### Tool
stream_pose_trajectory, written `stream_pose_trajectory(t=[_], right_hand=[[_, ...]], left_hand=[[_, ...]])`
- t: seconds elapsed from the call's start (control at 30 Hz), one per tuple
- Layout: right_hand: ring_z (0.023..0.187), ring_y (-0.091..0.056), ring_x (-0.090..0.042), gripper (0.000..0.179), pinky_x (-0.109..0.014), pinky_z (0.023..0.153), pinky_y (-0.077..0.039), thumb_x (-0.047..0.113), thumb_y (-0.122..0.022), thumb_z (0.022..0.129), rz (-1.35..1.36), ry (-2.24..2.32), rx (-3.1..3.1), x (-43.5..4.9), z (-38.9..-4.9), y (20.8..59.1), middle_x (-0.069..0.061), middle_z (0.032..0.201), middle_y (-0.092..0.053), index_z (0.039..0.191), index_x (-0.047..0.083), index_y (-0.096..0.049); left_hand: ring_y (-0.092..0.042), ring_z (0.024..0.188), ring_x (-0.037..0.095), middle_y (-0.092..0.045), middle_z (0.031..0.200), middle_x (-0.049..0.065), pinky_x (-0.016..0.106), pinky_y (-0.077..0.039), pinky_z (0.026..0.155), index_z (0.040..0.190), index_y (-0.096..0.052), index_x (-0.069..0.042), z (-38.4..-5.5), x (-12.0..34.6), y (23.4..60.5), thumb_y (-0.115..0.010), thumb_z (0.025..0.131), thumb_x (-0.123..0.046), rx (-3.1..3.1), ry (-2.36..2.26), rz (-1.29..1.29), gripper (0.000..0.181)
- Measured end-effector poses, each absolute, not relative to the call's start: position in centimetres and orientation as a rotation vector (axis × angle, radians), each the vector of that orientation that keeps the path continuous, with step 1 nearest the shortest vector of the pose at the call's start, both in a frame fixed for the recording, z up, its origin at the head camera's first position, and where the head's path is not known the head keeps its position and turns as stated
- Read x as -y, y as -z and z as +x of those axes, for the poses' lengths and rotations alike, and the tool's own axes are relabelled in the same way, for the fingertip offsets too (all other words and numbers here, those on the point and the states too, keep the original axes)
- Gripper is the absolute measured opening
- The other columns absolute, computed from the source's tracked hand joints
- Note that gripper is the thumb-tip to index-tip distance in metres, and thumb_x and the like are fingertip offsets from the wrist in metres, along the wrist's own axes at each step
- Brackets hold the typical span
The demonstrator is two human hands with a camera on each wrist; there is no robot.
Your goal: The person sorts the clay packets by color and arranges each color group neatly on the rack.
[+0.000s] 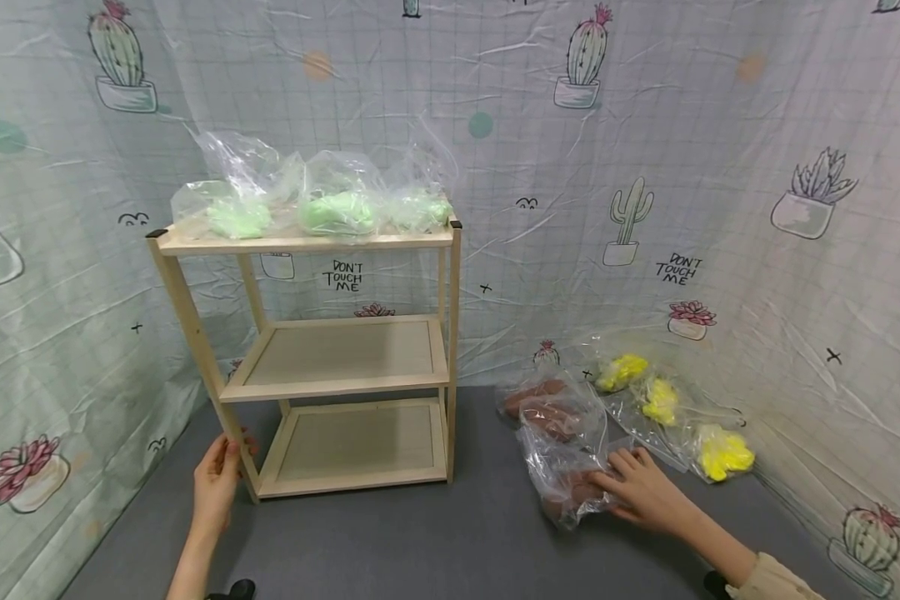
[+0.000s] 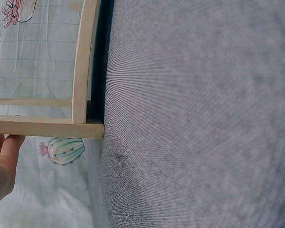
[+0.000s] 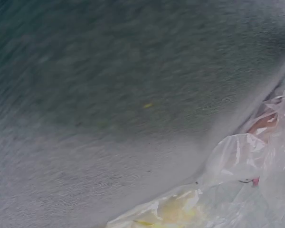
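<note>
A three-tier wooden shelf [image 1: 337, 387] stands on the grey floor at the left of the head view. My left hand [image 1: 217, 479] grips its front left leg low down, thumb in front and fingertips showing behind; the left wrist view shows this hand [image 2: 2, 164] at the same wooden leg [image 2: 42, 127]. At the right, my right hand [image 1: 648, 492] holds the side of the nearest clear plastic bag with a brown item inside [image 1: 566, 492]. Two more bagged brown items [image 1: 551, 417] lie just behind it. The right wrist view does not show the hand, only clear plastic [image 3: 237, 156] and floor.
Several clear bags with pale green contents [image 1: 337, 212] sit on the shelf's top tier. Bags with yellow contents [image 1: 660, 400] lie in a row right of the brown ones. A cactus-printed curtain [image 1: 540, 267] bounds the back and both sides.
</note>
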State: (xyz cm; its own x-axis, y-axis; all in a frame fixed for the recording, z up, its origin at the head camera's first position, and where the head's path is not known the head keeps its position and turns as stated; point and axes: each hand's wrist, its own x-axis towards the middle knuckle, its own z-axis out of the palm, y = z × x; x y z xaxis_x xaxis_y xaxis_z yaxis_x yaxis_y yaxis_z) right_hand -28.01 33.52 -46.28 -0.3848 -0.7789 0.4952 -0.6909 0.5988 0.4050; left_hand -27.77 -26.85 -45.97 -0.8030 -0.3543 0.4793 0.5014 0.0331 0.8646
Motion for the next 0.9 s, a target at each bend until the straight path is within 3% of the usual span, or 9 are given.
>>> stream_pose_trajectory(t=[0.1, 0.3, 0.4, 0.5, 0.57, 0.67, 0.73, 0.8, 0.9], right_hand=[[0.078, -0.041, -0.02, 0.053, -0.038, 0.068, -0.026, 0.055, -0.015, 0.092, 1.116, 0.153, 2.158, -32.9, -27.8, 46.0, -0.003, 0.084, -0.042, 0.097, 0.022, -0.055], [0.075, -0.04, -0.02, 0.056, -0.038, 0.066, -0.026, 0.054, -0.013, 0.091, 1.076, 0.114, 2.112, -31.8, -27.6, 45.3, -0.005, 0.083, -0.044, 0.098, 0.02, -0.057], [0.075, -0.041, -0.019, 0.041, -0.038, 0.065, -0.027, 0.055, -0.036, 0.089, 1.064, 0.109, 2.078, -31.3, -27.4, 44.9, -0.005, 0.083, -0.045, 0.099, 0.021, -0.058], [0.076, -0.04, -0.019, 0.04, -0.039, 0.065, -0.028, 0.048, -0.067, 0.07, 1.053, 0.102, 2.046, -30.7, -27.2, 44.4, -0.005, 0.084, -0.046, 0.099, 0.022, -0.059], [0.076, -0.04, -0.02, 0.048, -0.04, 0.066, -0.028, 0.045, -0.073, 0.058, 1.05, 0.079, 2.022, -30.3, -27.1, 44.0, -0.006, 0.085, -0.047, 0.099, 0.022, -0.06], [0.075, -0.037, -0.02, 0.033, -0.041, 0.066, -0.028, 0.048, -0.059, 0.079, 1.026, 0.026, 2.005, -29.6, -26.9, 43.4, -0.007, 0.084, -0.047, 0.098, 0.022, -0.061], [0.075, -0.037, -0.021, 0.039, -0.042, 0.067, -0.029, 0.052, -0.04, 0.089, 1.005, -0.007, 1.995, -29.0, -26.6, 43.0, -0.007, 0.083, -0.048, 0.097, 0.022, -0.062], [0.075, -0.038, -0.021, 0.05, -0.043, 0.068, -0.029, 0.053, -0.025, 0.091, 0.981, -0.038, 1.98, -28.3, -26.3, 42.5, -0.007, 0.082, -0.048, 0.097, 0.021, -0.063], [0.074, -0.04, -0.021, 0.049, -0.044, 0.069, -0.029, 0.054, -0.029, 0.091, 0.962, -0.094, 1.908, -27.1, -25.9, 41.7, -0.007, 0.08, -0.048, 0.096, 0.019, -0.064]], left_hand=[[-0.062, 0.077, -0.003, -0.065, 0.086, -0.013, 0.012, -0.046, 0.062, 0.11, -0.055, -0.005, -27.8, 26.9, 45.9, -0.04, 0.093, -0.007, 1.706, 1.838, -0.146, 0.022], [-0.062, 0.077, -0.002, -0.065, 0.086, -0.013, 0.012, -0.046, 0.062, 0.111, -0.054, -0.003, -27.8, 26.9, 45.9, -0.041, 0.093, -0.009, 1.712, 1.851, -0.133, 0.023], [-0.062, 0.078, -0.002, -0.064, 0.086, -0.014, 0.012, -0.046, 0.063, 0.113, -0.051, 0.003, -27.8, 26.9, 46.0, -0.04, 0.093, -0.01, 1.733, 1.84, -0.125, 0.026], [-0.062, 0.079, -0.003, -0.064, 0.087, -0.015, 0.012, -0.046, 0.063, 0.115, -0.048, 0.007, -27.8, 26.9, 46.1, -0.04, 0.094, -0.011, 1.753, 1.82, -0.114, 0.029], [-0.062, 0.079, -0.003, -0.064, 0.087, -0.016, 0.012, -0.046, 0.063, 0.115, -0.049, 0.007, -27.8, 26.9, 46.0, -0.04, 0.094, -0.011, 1.758, 1.816, -0.106, 0.029], [-0.062, 0.079, -0.004, -0.064, 0.087, -0.016, 0.011, -0.045, 0.063, 0.113, -0.052, 0.0, -27.8, 26.9, 46.0, -0.04, 0.094, -0.011, 1.761, 1.815, -0.097, 0.025], [-0.062, 0.079, -0.004, -0.065, 0.087, -0.016, 0.011, -0.045, 0.063, 0.11, -0.055, -0.008, -27.8, 27.0, 46.0, -0.04, 0.094, -0.011, 1.763, 1.818, -0.095, 0.023], [-0.062, 0.079, -0.003, -0.065, 0.087, -0.015, 0.011, -0.045, 0.064, 0.11, -0.055, -0.009, -27.8, 27.0, 46.0, -0.04, 0.094, -0.01, 1.761, 1.821, -0.094, 0.022], [-0.062, 0.079, -0.003, -0.065, 0.088, -0.015, 0.011, -0.045, 0.064, 0.111, -0.054, -0.006, -27.8, 26.9, 46.0, -0.04, 0.093, -0.01, 1.754, 1.824, -0.092, 0.023]])
